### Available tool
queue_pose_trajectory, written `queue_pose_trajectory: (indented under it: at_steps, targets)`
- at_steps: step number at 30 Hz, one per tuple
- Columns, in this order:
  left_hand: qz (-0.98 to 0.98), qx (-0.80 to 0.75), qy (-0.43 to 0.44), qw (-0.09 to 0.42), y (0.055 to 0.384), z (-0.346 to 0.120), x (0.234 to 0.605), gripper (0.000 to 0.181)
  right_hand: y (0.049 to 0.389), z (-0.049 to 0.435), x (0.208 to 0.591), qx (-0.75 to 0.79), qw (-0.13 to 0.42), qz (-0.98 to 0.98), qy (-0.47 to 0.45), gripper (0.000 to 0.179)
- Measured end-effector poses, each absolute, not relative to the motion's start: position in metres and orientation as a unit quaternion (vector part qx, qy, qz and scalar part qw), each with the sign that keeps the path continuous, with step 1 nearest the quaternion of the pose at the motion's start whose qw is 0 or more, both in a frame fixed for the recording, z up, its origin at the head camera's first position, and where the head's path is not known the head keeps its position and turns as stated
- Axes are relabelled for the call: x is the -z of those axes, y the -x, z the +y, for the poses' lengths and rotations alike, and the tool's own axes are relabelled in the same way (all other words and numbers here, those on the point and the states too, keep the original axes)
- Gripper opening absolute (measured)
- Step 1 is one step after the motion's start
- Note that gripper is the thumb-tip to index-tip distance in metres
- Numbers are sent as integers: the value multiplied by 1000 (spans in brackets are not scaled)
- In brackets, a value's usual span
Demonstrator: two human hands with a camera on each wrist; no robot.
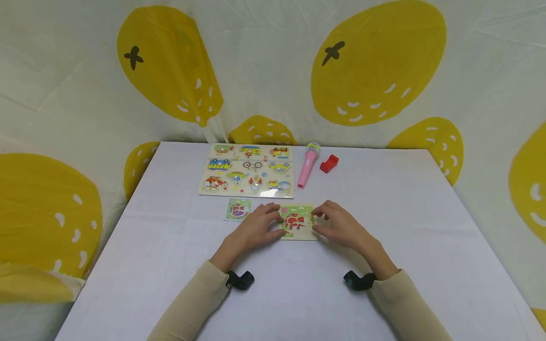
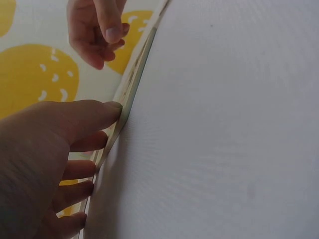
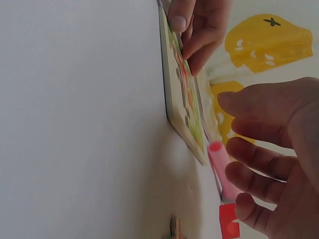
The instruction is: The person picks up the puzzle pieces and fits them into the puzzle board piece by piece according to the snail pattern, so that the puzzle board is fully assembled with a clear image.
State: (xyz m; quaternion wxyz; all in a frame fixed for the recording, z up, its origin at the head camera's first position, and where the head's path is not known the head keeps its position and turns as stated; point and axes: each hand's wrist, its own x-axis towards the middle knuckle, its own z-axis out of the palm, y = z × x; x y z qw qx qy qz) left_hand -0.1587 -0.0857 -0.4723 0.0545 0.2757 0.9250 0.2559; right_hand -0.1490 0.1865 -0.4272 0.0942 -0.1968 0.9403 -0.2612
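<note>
A small jigsaw board (image 1: 304,233) with a red and green picture lies flat in the middle of the table. Part of its lower section shows bare wood. My left hand (image 1: 260,226) rests at the board's left edge, thumb and fingertips touching it in the left wrist view. At the right side is my right hand (image 1: 341,226), its fingers loosely bent. In the right wrist view this hand (image 3: 271,154) stands apart from the board, with nothing between thumb and fingers. Left of the board lies a small square picture card (image 1: 238,210), close to my left fingers.
Behind the hands lies a large wooden vehicle puzzle (image 1: 247,189). To its right are a pink toy microphone (image 1: 308,166) and a red toy piece (image 1: 329,164). A patterned curtain (image 1: 264,71) hangs beyond the table's far edge.
</note>
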Motion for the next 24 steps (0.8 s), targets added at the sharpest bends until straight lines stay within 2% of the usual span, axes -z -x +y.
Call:
queue_pose_trajectory:
  at_steps: [10,24]
  targets:
    - [925,-255,-277,57,158,-86,472,33,141,212,429,252,96,944,190,45]
    - [927,-251,-275,51,157,-86,473,34,126,249,437,225,94,951,193,44]
